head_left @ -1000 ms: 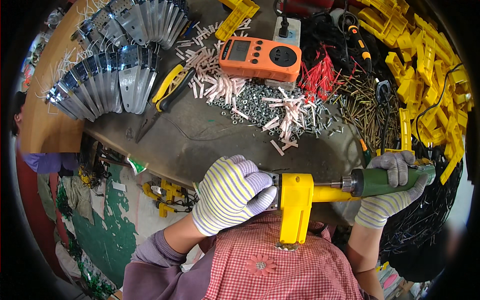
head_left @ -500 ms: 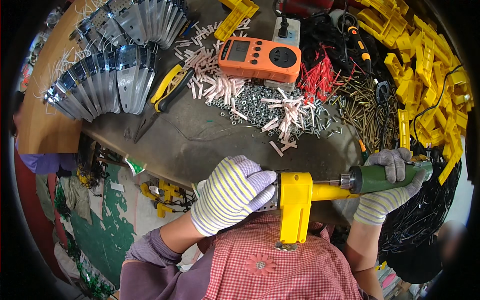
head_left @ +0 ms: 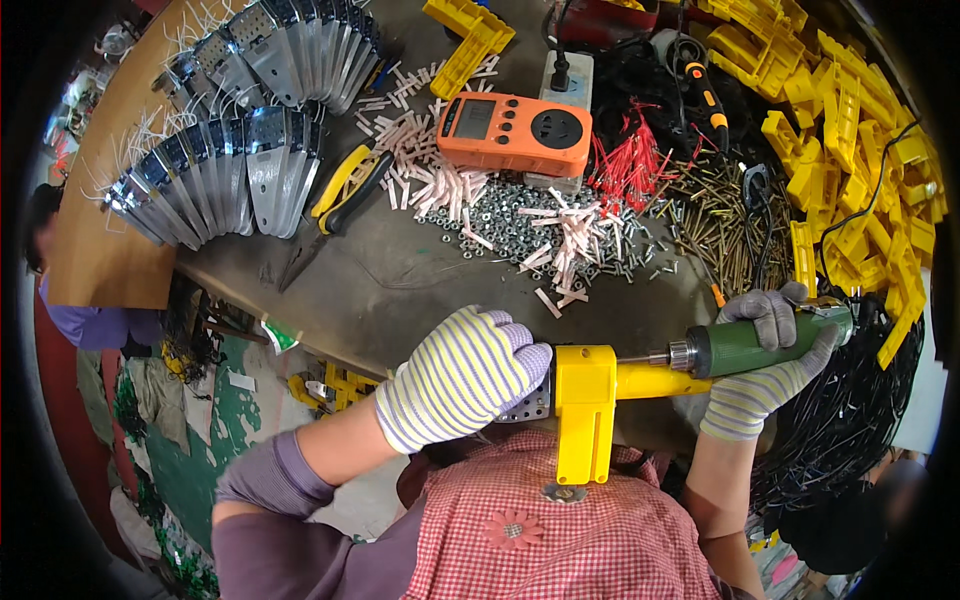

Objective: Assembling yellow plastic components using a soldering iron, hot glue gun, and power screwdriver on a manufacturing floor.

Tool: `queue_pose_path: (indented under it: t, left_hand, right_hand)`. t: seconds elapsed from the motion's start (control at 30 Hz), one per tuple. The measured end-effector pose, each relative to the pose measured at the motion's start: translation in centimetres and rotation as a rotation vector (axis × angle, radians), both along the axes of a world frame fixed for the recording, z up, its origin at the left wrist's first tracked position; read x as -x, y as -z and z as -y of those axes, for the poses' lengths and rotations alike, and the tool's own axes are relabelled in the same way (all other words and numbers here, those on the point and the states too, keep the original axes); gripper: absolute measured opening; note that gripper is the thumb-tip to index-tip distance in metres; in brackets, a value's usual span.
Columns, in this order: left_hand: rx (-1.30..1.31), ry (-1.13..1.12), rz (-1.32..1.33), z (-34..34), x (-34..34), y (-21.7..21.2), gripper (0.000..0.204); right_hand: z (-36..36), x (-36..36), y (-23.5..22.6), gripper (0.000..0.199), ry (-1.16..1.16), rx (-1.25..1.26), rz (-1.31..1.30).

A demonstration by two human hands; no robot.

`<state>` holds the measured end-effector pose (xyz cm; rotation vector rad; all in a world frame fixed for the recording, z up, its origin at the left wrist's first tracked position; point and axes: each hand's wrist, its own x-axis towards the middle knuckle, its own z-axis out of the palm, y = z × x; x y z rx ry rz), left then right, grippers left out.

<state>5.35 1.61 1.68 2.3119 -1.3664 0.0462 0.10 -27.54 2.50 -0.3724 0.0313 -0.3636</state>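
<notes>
My left hand [head_left: 465, 378], in a striped glove, is closed around a perforated metal plate [head_left: 530, 404], most of which the fingers hide. Joined to the plate is a yellow plastic part [head_left: 585, 415], shaped like an upright block with an arm stretching right. My right hand [head_left: 770, 365], gloved too, wraps round a green electric screwdriver [head_left: 750, 348] lying sideways. Its chuck [head_left: 682, 355] points left, and the thin bit runs along above the yellow arm up to the block's right side. Whether the bit sits in a screw cannot be made out.
On the table [head_left: 400, 318] lie yellow-handled pliers [head_left: 345, 190], an orange meter [head_left: 515, 135], nuts [head_left: 500, 222], pale strips [head_left: 445, 180], red wires [head_left: 635, 165] and long screws [head_left: 730, 210]. Metal plates [head_left: 200, 175] fan out at left; yellow parts [head_left: 850, 150] pile up at right.
The left hand's fingers have curled in further. My right hand and the screwdriver have shifted slightly left and up, along with the yellow part. The view has moved a little.
</notes>
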Motion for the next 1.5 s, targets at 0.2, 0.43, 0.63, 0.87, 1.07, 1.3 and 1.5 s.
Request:
queue_pose_path:
  t: [0.2, 0.43, 0.63, 0.87, 1.07, 1.3, 1.5]
  left_hand:
    - [0.073, 0.055, 0.064, 0.1, -0.8, -0.3, 0.017]
    - [0.154, 0.112, 0.023, 0.2, -0.9, -0.3, 0.024]
    - [0.2, 0.007, -0.079, -0.8, 0.2, 0.1, 0.014]
    - [0.258, -0.041, -0.049, 0.3, 0.0, 0.2, 0.02]
    - [0.268, -0.05, -0.09, -0.1, -0.1, 0.3, 0.021]
    - [0.159, -0.11, -0.035, -2.8, 2.9, -1.5, 0.066]
    - [-0.049, -0.122, 0.002, -3.6, 2.9, -0.3, 0.075]
  right_hand:
    - [-0.5, -0.1, 0.1, 0.04, -0.044, 0.042, 0.144]
    - [-1.3, 1.2, -0.8, 0.055, 0.113, 0.059, 0.017]
    - [-1.5, -0.2, -0.3, 0.058, 0.078, -0.083, -0.173]
    - [5.7, 5.9, -8.9, 0.066, 0.546, 0.961, -0.457]
    - [14.5, 6.6, -8.2, 0.079, 0.413, 2.671, -1.322]
    - [12.2, 4.6, -8.5, 0.031, 0.986, 2.727, -0.823]
    - [6.7, -8.8, -3.4, 0.016, 0.497, 2.697, -0.665]
